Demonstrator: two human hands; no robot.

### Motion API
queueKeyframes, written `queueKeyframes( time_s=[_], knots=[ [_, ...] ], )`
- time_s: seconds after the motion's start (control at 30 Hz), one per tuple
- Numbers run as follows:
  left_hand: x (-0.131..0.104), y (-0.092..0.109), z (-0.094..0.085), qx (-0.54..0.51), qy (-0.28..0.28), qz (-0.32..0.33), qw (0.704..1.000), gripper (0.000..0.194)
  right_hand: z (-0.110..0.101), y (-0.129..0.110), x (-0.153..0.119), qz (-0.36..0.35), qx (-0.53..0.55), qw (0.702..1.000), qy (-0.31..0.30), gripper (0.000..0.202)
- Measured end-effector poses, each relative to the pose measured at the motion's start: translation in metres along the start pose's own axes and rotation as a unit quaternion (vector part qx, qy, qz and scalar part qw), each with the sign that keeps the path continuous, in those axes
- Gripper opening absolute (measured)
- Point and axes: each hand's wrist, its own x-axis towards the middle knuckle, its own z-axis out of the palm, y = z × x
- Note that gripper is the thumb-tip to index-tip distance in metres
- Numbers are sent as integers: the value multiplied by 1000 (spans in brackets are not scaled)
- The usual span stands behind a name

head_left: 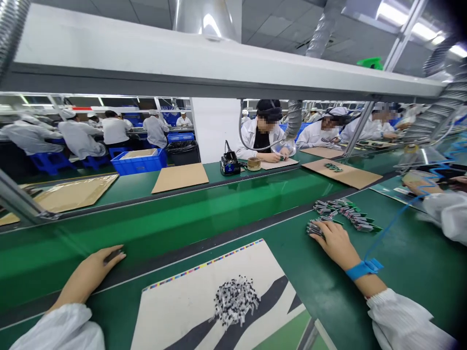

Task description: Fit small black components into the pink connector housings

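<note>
My left hand (pixel 89 274) hovers at the near edge of the green conveyor belt (pixel 153 206), thumb and fingers curled round a small dark piece that I cannot make out. At the right, my right hand (pixel 333 240) is closed over a bunch of small circuit boards (pixel 314 228), with a blue wrist strap (pixel 365 269) on the wrist. More green circuit boards (pixel 355 217) with silvery parts lie in rows just beyond its fingers. Between my hands, a heap of small black-and-clear pieces (pixel 236 300) rests on a printed white board (pixel 175 306).
Across the belt, a person (pixel 260 131) handles a small part beside a tape roll (pixel 254 164). Cardboard sheets (pixel 180 177) lie along the far bench. At my right, a co-worker's sleeve (pixel 447 214) reaches in near a coiled blue cord (pixel 438 167). A white beam (pixel 219 63) crosses overhead.
</note>
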Motion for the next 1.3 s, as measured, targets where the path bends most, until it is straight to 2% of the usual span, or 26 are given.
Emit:
queueKeyframes(
  time_s=[0.13,0.27,0.4,0.47,0.53,0.63,0.73,0.97,1.3],
  knots=[
    [-2,-9,8,20,-49,-3,999,39,-3,-6,-3,1,-7,1000,10,38],
    [12,-24,23,48,-38,-70,996,40,-6,-8,-3,2,9,1000,26,36],
    [18,-32,30,42,-39,-77,995,35,-12,-23,0,-6,60,997,44,43],
    [16,-31,30,40,-32,-75,996,32,-17,-46,-1,-43,107,993,29,41],
    [14,-29,29,42,-19,-73,996,30,-24,-80,-7,-108,168,980,-19,32],
    [13,-27,30,48,2,-71,996,27,-37,-132,-20,-207,251,937,-125,12],
    [12,-26,31,54,15,-70,996,25,-49,-162,-28,-249,305,898,-199,4],
    [13,-25,32,60,18,-70,996,23,-53,-166,-23,-256,352,859,-271,3],
    [13,-24,31,64,21,-81,994,24,-59,-173,-24,-238,366,851,-292,17]
  ],
)
